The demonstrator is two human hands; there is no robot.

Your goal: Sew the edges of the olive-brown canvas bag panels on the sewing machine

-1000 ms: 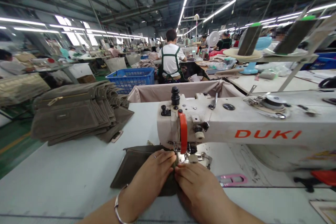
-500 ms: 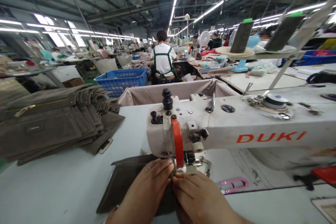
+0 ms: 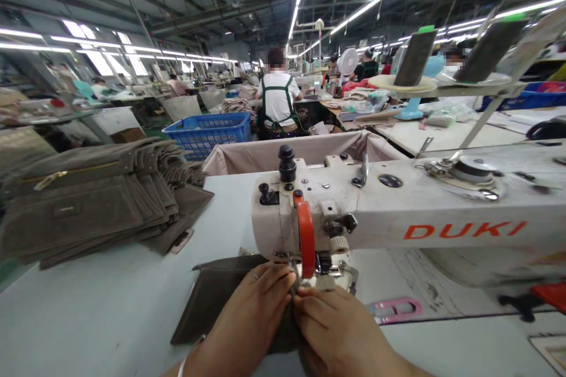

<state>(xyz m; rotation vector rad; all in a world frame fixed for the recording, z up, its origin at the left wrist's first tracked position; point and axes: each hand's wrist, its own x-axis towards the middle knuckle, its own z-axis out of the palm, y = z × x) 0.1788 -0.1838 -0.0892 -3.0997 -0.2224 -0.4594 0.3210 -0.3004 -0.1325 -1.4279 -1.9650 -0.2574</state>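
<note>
A dark olive-brown fabric piece (image 3: 212,297) lies on the white table under the head of the sewing machine (image 3: 305,212). My left hand (image 3: 256,303) pinches its edge just in front of the needle area, fingertips pressed together. Close beside it, my right hand (image 3: 331,318) grips the same edge, its fingers bent and closed. The orange guard (image 3: 306,238) hangs right above my fingertips. Both hands partly cover the fabric, and the spot under the presser foot is hidden.
Pink thread snips (image 3: 398,310) lie right of my right hand. Stacked olive fabric pieces with zippers (image 3: 101,200) sit on the left. Behind the machine are a cloth-lined bin (image 3: 283,153), a blue basket (image 3: 212,129) and a co-worker (image 3: 278,97). Thread cones (image 3: 415,59) stand at right.
The whole view has shifted slightly, so things appear a little to the right and higher. Both hands keep their hold on the fabric at the same place by the needle.
</note>
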